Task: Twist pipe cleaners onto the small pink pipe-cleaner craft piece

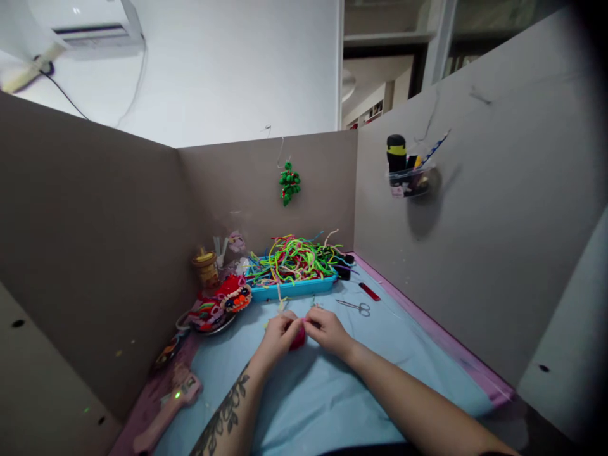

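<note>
My left hand (281, 334) and my right hand (329, 329) meet over the middle of the cloth, thumbs and fingertips pinched close together. Between them is a small red-pink fuzzy piece (298, 340), seemingly of chenille stem; my fingers cover part of it, so its shape is unclear. Its bulk hangs beneath the left fingertips, and a bright pink bit shows where the right fingers pinch. Just beyond the hands stands a blue tray (294, 289) heaped with multicoloured chenille stems (304, 259). Small scissors (354, 307) lie to the right of my right hand.
A red strip-like object (369, 291) lies near a dark phone-like object (346, 267). At left are a bowl (221, 326) of colourful pieces, a brown cup (206, 269) and a pink glue gun (171, 405). Grey panels enclose the table; a clear container (411, 182) hangs right.
</note>
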`<state>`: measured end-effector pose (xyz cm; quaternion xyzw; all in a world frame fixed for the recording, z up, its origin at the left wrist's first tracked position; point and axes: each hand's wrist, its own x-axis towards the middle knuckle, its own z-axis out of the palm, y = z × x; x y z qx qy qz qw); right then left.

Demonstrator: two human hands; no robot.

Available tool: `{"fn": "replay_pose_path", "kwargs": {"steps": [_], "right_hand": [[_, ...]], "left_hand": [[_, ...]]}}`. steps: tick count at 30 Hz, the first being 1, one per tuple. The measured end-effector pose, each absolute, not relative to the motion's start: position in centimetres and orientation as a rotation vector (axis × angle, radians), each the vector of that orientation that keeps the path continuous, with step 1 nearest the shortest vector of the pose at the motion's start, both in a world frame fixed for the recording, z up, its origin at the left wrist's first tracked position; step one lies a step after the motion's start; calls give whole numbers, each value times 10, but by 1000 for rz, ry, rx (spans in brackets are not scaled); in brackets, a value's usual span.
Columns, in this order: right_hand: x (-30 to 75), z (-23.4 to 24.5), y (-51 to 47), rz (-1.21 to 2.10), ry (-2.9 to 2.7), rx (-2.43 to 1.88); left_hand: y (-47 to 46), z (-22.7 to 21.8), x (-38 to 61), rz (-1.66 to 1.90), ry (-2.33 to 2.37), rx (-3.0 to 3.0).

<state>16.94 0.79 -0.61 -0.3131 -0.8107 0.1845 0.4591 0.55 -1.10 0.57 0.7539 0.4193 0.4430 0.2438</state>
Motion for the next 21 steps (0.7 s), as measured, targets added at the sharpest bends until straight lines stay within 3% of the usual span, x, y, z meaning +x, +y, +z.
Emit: {"fn": "replay_pose_path", "kwargs": {"steps": [13, 21], "right_hand": [[170, -4, 11, 939, -1849, -736], [168, -3, 13, 983, -1729, -797]], "left_hand": [[-10, 7, 2, 1207, 1218, 2014], [-11, 9, 0, 1221, 1262, 1989]]}}
